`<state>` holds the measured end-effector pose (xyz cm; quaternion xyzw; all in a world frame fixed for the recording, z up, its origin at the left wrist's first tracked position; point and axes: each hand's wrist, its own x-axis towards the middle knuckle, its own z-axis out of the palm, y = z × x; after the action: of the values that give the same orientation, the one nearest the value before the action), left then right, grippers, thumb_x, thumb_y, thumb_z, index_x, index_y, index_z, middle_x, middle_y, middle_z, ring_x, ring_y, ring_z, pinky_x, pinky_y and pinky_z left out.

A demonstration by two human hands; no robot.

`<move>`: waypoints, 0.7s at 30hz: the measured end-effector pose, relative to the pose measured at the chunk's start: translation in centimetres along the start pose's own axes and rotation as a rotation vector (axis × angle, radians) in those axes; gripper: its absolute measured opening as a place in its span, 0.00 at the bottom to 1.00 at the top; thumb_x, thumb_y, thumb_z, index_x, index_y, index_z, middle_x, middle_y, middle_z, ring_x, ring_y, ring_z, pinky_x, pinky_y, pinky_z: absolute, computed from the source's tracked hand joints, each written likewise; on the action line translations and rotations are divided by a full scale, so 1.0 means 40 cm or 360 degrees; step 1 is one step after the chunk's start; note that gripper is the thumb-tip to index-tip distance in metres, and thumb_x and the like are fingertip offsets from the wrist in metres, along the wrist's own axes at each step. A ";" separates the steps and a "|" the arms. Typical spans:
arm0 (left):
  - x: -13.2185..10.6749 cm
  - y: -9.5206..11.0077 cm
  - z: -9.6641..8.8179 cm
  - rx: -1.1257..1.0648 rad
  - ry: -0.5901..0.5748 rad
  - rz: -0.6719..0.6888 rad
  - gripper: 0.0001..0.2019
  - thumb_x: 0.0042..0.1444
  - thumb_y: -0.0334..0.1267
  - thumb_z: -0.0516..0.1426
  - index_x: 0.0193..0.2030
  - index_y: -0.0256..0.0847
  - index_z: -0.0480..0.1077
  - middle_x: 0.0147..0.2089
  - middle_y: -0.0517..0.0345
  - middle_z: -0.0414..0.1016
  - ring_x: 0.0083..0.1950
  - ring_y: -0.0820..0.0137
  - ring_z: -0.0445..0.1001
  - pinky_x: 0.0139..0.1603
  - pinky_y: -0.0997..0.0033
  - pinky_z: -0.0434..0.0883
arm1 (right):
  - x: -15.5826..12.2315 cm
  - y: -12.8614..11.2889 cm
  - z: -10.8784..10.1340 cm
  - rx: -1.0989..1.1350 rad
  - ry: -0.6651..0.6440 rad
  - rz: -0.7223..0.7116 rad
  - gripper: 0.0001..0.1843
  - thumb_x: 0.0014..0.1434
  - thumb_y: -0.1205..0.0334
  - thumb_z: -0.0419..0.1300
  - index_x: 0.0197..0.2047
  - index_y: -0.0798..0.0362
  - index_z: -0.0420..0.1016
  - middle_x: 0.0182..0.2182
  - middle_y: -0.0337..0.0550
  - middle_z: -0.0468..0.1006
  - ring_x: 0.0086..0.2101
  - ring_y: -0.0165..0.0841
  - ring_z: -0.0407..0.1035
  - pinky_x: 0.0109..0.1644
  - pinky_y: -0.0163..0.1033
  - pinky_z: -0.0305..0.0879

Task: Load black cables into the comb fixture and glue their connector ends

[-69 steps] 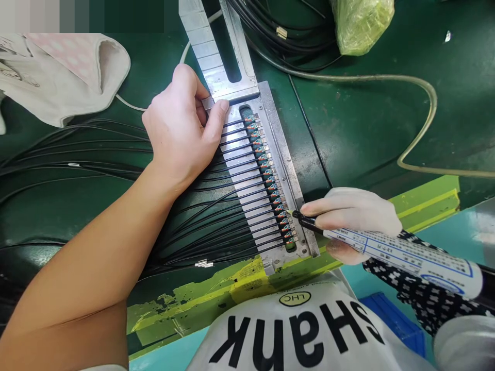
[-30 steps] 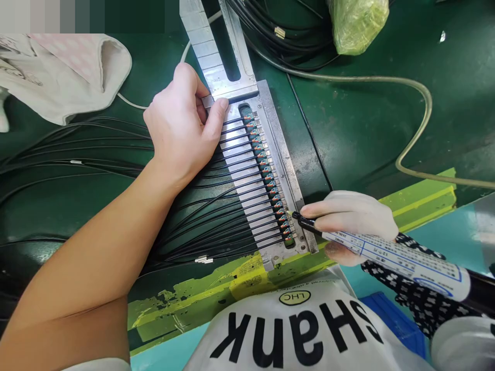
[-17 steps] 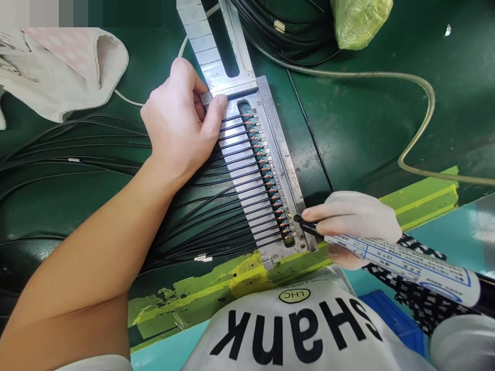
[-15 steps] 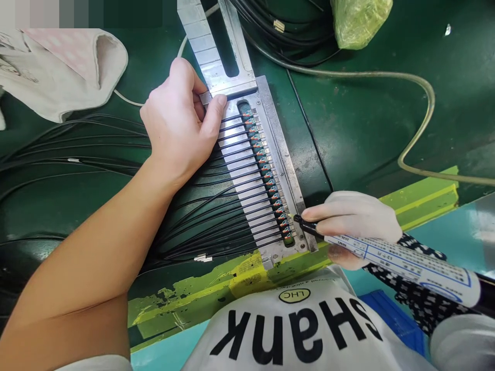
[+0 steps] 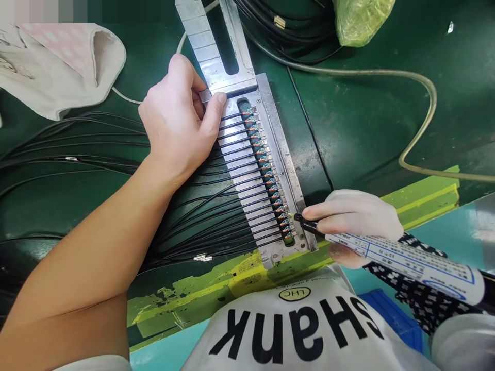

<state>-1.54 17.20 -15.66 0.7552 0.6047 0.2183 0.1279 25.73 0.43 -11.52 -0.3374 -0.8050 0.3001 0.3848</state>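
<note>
My left hand (image 5: 181,116) pinches the left edge of a metal jig (image 5: 243,190) between thumb and curled fingers, close to its hinged slotted plate (image 5: 216,67). Black cables (image 5: 228,206) lie side by side across the jig, and their stripped coloured wire ends meet a row of small connectors (image 5: 273,181) along its slot. My right hand (image 5: 356,216) is closed around a white pen-shaped bottle (image 5: 410,263) with a blue-framed label. The bottle's black tip (image 5: 299,218) points left at the lower connectors; whether it touches one, I cannot tell.
Coiled black cables (image 5: 294,38) and a yellowish plastic-wrapped bundle (image 5: 361,20) lie at the back. A pale hose (image 5: 429,103) curves across the right of the green table. White cloth (image 5: 77,72) lies at upper left. Yellow-green tape (image 5: 185,293) lines the front edge.
The whole view has shifted very slightly. Both hands, the jig and the bottle keep practically the same positions relative to one another.
</note>
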 end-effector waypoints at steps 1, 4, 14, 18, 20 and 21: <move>0.000 0.000 0.000 -0.0009 -0.0004 -0.0013 0.11 0.59 0.43 0.61 0.44 0.42 0.65 0.33 0.62 0.68 0.39 0.66 0.75 0.53 0.54 0.73 | 0.001 0.001 0.000 0.0002 -0.0006 -0.0005 0.09 0.71 0.56 0.57 0.45 0.52 0.75 0.42 0.51 0.85 0.37 0.36 0.81 0.32 0.41 0.75; 0.000 0.000 -0.001 -0.0029 -0.0018 -0.0034 0.12 0.59 0.43 0.62 0.43 0.43 0.64 0.33 0.62 0.67 0.40 0.66 0.75 0.54 0.54 0.73 | 0.002 0.001 -0.001 0.0005 -0.0034 -0.0002 0.10 0.71 0.55 0.57 0.45 0.51 0.75 0.42 0.51 0.85 0.37 0.36 0.81 0.33 0.40 0.75; 0.000 -0.004 0.002 -0.0018 -0.0022 0.0020 0.13 0.59 0.43 0.61 0.44 0.40 0.65 0.33 0.63 0.66 0.42 0.64 0.77 0.55 0.48 0.73 | 0.001 -0.002 0.016 0.0002 0.0083 0.0078 0.14 0.73 0.52 0.56 0.44 0.53 0.76 0.42 0.52 0.84 0.37 0.34 0.80 0.37 0.38 0.75; 0.002 -0.002 0.003 -0.0019 -0.0020 0.0009 0.13 0.58 0.43 0.61 0.44 0.41 0.64 0.33 0.64 0.66 0.43 0.63 0.78 0.55 0.48 0.73 | -0.004 0.001 0.018 0.0002 0.0109 0.0088 0.12 0.72 0.52 0.57 0.45 0.52 0.77 0.44 0.51 0.84 0.34 0.34 0.80 0.37 0.39 0.76; 0.003 -0.002 0.003 -0.0006 -0.0016 0.0010 0.12 0.58 0.43 0.61 0.44 0.41 0.64 0.33 0.64 0.66 0.42 0.63 0.78 0.54 0.49 0.73 | -0.005 0.001 0.018 0.0006 0.0125 0.0085 0.12 0.72 0.53 0.57 0.45 0.52 0.77 0.44 0.51 0.84 0.35 0.34 0.80 0.37 0.39 0.76; 0.004 -0.002 0.003 -0.0003 -0.0016 0.0006 0.13 0.58 0.43 0.61 0.44 0.41 0.65 0.33 0.64 0.66 0.42 0.63 0.78 0.54 0.49 0.73 | -0.004 0.001 0.017 0.0005 0.0121 0.0084 0.12 0.73 0.54 0.57 0.45 0.52 0.76 0.44 0.51 0.84 0.36 0.34 0.80 0.37 0.39 0.76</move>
<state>-1.53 17.37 -15.76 0.7573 0.6024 0.2154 0.1311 25.26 0.17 -11.97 -0.3691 -0.7801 0.2982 0.4077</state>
